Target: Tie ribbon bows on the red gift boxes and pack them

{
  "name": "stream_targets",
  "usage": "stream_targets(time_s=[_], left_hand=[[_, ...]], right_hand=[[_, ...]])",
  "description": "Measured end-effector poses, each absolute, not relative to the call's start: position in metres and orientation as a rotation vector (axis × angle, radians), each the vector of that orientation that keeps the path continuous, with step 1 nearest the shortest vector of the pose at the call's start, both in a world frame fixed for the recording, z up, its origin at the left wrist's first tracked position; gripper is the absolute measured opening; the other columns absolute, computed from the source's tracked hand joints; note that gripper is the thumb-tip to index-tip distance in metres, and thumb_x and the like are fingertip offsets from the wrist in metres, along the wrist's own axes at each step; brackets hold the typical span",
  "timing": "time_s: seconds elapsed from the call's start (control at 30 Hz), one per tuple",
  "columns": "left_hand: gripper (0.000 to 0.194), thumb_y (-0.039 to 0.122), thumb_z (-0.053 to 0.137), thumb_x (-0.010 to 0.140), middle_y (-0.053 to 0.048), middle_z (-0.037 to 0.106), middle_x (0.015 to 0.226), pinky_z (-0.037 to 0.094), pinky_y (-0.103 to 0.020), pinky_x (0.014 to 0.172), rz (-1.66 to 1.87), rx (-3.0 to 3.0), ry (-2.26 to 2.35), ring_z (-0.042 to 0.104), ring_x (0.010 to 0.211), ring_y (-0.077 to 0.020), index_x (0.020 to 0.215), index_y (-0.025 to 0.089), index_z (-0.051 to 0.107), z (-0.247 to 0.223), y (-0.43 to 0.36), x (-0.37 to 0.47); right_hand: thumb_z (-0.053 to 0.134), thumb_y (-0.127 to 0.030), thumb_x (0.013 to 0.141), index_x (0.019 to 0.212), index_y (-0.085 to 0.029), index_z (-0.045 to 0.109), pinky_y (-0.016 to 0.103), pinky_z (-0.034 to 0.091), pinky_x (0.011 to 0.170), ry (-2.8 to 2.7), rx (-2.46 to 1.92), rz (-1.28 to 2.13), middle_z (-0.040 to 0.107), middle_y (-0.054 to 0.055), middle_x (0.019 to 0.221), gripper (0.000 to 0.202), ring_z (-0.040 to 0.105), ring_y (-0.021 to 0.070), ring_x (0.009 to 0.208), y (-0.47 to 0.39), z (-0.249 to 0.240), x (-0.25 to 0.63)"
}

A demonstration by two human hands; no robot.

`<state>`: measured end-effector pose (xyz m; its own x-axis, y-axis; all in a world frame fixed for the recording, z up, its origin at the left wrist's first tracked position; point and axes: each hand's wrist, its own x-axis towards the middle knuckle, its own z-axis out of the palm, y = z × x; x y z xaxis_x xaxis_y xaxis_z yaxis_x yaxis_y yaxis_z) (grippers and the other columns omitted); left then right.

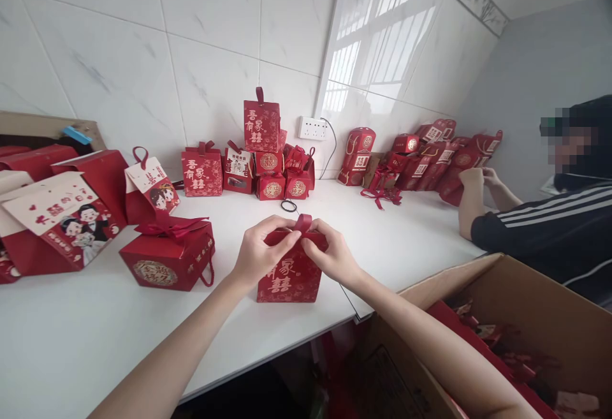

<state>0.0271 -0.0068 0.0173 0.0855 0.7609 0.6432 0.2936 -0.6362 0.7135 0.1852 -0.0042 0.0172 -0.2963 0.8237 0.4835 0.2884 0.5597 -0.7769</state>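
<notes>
Currently left hand and right hand both clamped on the top of 1 red gift box, thumbs by its ribbon loop. Box upright on white table, near front edge; bow-topped box to its left, open carton at right.

Your left forearm and right forearm are bare as far as they show; both look slim and smooth in outline, fuller toward the elbow and narrowing evenly toward the hand; your left wrist and right wrist are bare too, slender and softly rounded; your left hand and right hand are bare, with slim fingers, partly hidden; your left thumb and right thumb have rounded tips; your nails are too small to make out.
</notes>
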Motion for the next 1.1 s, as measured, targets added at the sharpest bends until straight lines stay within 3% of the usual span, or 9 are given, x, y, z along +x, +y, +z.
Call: stream_targets(time_s=[0.1,0.33,0.47,0.6,1.1], left_hand=[[0.019,0.036,0.056,0.080,0.000,0.066,0.076,0.050,-0.024,0.071,1.562,1.901,1.077,0.062,0.074,-0.0152,0.074,0.019,0.063,0.0173,-0.0085,0.0281],[0.006,0.024,0.057,0.081,0.000,0.062,0.078,0.050,-0.022,0.070,1.753,1.938,0.944,0.061,0.074,-0.0123,0.081,0.018,0.057,0.0106,-0.0076,0.0307],[0.018,0.017,0.049,0.085,-0.002,0.062,0.081,0.049,-0.023,0.070,1.699,2.066,0.827,0.060,0.078,-0.0125,0.087,0.018,0.066,0.0113,-0.0078,0.0290],[0.025,0.013,0.049,0.079,-0.004,0.063,0.089,0.050,-0.025,0.074,1.662,2.081,0.748,0.060,0.084,-0.0147,0.097,0.018,0.066,0.0123,-0.0086,0.0250],[0.018,0.018,0.055,0.080,-0.003,0.066,0.088,0.051,-0.023,0.073,1.645,2.003,0.861,0.062,0.083,-0.0137,0.091,0.019,0.068,0.0124,-0.0082,0.0269]], right_hand=[[0.051,-0.028,0.076,0.079,-0.018,0.052,0.022,0.042,0.057,-1.849,-0.922,0.686,0.056,-0.003,0.069,0.010,0.050,0.0102,0.059,-0.0042,0.0182,0.1854],[0.050,-0.027,0.077,0.078,-0.018,0.055,0.021,0.039,0.053,-1.799,-0.973,0.721,0.055,-0.003,0.066,0.010,0.048,0.0097,0.056,-0.0050,0.0201,0.1844],[0.050,-0.025,0.077,0.075,-0.018,0.054,0.019,0.035,0.050,-1.775,-0.946,0.798,0.052,-0.005,0.062,0.008,0.044,0.0080,0.053,-0.0062,0.0213,0.1844],[0.052,-0.025,0.077,0.074,-0.017,0.053,0.019,0.034,0.050,-1.756,-0.938,0.847,0.050,-0.005,0.061,0.008,0.043,0.0073,0.053,-0.0068,0.0208,0.1855],[0.054,-0.026,0.077,0.073,-0.016,0.053,0.019,0.033,0.051,-1.745,-0.909,0.897,0.051,-0.005,0.062,0.010,0.043,0.0074,0.054,-0.0044,0.0182,0.1867]])
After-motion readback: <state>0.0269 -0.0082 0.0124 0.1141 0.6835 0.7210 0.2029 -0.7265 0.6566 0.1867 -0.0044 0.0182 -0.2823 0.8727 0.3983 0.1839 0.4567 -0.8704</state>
